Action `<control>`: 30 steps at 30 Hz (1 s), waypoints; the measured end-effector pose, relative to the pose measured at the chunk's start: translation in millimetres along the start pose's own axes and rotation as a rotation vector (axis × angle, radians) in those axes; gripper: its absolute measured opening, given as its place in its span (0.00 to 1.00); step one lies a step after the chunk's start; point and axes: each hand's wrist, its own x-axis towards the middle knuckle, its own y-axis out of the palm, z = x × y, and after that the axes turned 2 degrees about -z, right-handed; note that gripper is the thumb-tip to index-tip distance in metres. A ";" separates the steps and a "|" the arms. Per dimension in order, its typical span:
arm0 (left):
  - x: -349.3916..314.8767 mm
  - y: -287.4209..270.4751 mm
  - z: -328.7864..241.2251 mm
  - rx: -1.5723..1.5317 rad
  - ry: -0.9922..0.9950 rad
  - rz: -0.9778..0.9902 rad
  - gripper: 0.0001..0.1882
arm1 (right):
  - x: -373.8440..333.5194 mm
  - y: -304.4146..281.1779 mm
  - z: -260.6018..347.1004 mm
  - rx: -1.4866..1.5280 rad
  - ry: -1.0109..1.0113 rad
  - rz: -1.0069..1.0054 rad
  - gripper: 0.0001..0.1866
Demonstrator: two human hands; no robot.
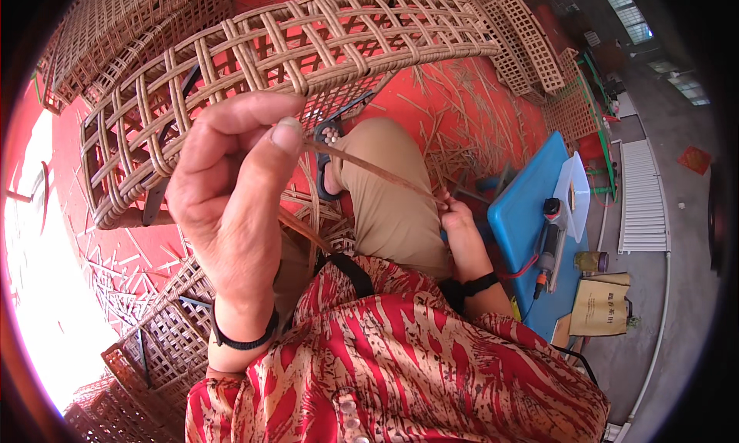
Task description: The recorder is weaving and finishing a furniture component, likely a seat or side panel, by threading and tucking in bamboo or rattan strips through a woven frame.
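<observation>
You sit with a woven basket frame before you, a cane strip stretched between your hands.

The open-lattice rattan basket frame (254,73) arches across your knees, over a red floor strewn with cane offcuts (454,112). Your left hand (231,189), raised close, pinches one end of the thin cane strip (377,171) between thumb and forefinger. Your right hand (460,227), lower by your thigh, grips the other end, fingers curled shut. A blue stool (523,212) stands just right.

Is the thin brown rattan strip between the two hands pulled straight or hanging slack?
Pulled straight. The thin brown rattan strip runs in a line from the left hand, pinched at its thumb, to the right hand.
</observation>
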 end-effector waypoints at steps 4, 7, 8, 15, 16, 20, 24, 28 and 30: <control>1.6 4.2 -7.8 0.050 0.005 0.026 0.09 | 0.2 -2.7 18.2 0.024 0.108 0.062 0.17; 4.4 7.3 -1.9 0.106 -0.007 -0.034 0.09 | -13.5 -13.7 22.3 0.121 0.199 0.160 0.18; 5.3 7.5 0.5 0.175 0.092 0.052 0.08 | -11.3 -9.6 25.5 0.092 0.133 0.125 0.17; 28.8 10.0 4.7 0.655 0.568 0.259 0.07 | -16.8 -8.4 25.5 0.106 0.163 0.118 0.16; 33.1 11.3 7.7 0.653 0.653 0.273 0.07 | -11.8 -10.6 22.8 0.048 0.094 0.122 0.13; 44.9 14.7 13.5 0.708 0.723 0.225 0.06 | -6.5 -3.5 23.5 0.028 0.012 0.050 0.10; 55.3 22.1 7.3 0.854 0.766 0.192 0.05 | -49.1 45.2 64.9 -0.170 -0.112 0.536 0.13; 69.3 25.5 1.3 0.900 0.688 0.104 0.05 | -135.5 126.9 97.1 -0.207 -0.509 0.838 0.17; 74.0 24.3 2.1 0.925 0.649 0.087 0.05 | -186.1 162.3 114.2 -0.274 -0.798 0.904 0.18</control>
